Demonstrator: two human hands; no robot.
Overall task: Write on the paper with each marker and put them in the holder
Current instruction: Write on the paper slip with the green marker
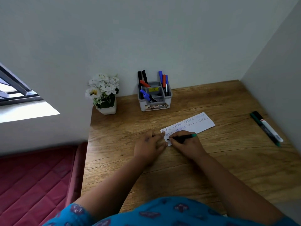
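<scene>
The step in hand is writing. The right hand [184, 144] pinches a green-capped marker [182, 137] in a writing grip, its tip down on the near left corner of the paper [189, 126], below two rows of words already written in several colours. The left hand [149, 144] lies flat beside it, fingers spread and relaxed, their tips pressing the paper's left edge to keep the strip from sliding on the table [211, 168].

The holder [154, 97] stands at the far side of the table against the wall, already carrying black, red and blue markers in its compartments, so most of the set looks done. Two more markers [267, 128] lie side by side well apart on the right, near the table's edge; these seem to be the ones not yet used.

The next move, as I judge it, calls for finishing the word, then carrying this marker to a free slot in the holder. Whether its cap is posted on the back end or missing is too small to tell. A pot of white flowers [104, 95] stands left of the holder.
</scene>
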